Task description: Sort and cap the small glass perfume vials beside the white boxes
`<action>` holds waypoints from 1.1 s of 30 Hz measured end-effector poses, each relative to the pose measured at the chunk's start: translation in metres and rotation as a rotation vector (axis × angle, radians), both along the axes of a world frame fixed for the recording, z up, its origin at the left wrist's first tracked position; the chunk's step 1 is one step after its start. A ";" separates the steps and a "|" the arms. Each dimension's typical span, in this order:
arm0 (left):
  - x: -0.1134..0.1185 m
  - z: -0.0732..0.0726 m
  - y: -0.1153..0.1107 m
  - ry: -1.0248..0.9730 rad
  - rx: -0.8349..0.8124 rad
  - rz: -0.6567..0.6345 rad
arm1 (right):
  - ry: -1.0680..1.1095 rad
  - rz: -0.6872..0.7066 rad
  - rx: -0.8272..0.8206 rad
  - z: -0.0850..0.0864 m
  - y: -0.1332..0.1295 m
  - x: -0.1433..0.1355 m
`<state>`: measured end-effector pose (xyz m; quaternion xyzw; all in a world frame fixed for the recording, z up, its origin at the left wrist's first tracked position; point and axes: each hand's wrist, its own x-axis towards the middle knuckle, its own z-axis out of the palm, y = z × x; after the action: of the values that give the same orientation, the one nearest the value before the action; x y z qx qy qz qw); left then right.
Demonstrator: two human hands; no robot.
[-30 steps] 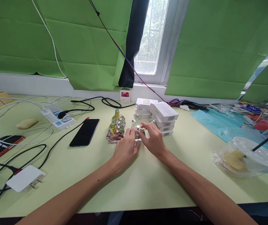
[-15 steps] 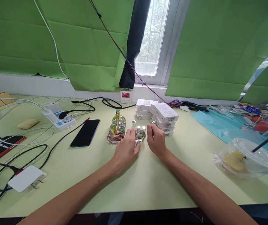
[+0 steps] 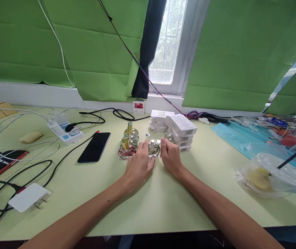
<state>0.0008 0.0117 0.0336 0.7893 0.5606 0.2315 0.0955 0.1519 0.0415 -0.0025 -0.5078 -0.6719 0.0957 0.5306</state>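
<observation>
My left hand (image 3: 139, 164) grips a clear glass perfume bottle (image 3: 153, 150) with a silvery neck, its thumb at the near side and its fingers over the bottle's left part. To the right of that bottle is my right hand (image 3: 171, 156), closed in a pinch; whatever lies between its fingertips is hidden. A row of perfume bottles with gold tops (image 3: 127, 144) stands just left of my left hand. One more silvery top (image 3: 147, 136) shows beyond its fingertips. Past my right hand is a stack of white boxes (image 3: 182, 125), with a glass bottle (image 3: 169, 137) partly visible beside it.
A black phone (image 3: 94, 147) lies to the left, near a white power strip (image 3: 66, 131) with cables. A white charger (image 3: 30, 197) is nearer on the left. At right are a bagged lidded cup (image 3: 272, 176) and a blue sheet (image 3: 230, 138). A small white box (image 3: 139, 107) stands against the wall.
My right hand has shifted slightly left and down, closer to the bottle under my left hand. My left hand has hardly moved.
</observation>
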 end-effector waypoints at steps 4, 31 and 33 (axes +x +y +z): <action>0.001 0.001 -0.001 -0.018 0.018 0.022 | 0.035 -0.009 -0.004 0.002 0.000 0.000; 0.007 -0.022 -0.008 0.008 0.307 -0.763 | -0.106 -0.067 0.142 0.005 0.006 -0.002; 0.006 -0.023 -0.007 0.011 0.283 -0.747 | -0.133 -0.084 0.165 0.007 0.007 -0.002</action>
<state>0.0066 0.0045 0.0110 0.9454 0.1980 0.2517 0.0606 0.1502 0.0482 0.0043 -0.4954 -0.6893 -0.0159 0.5285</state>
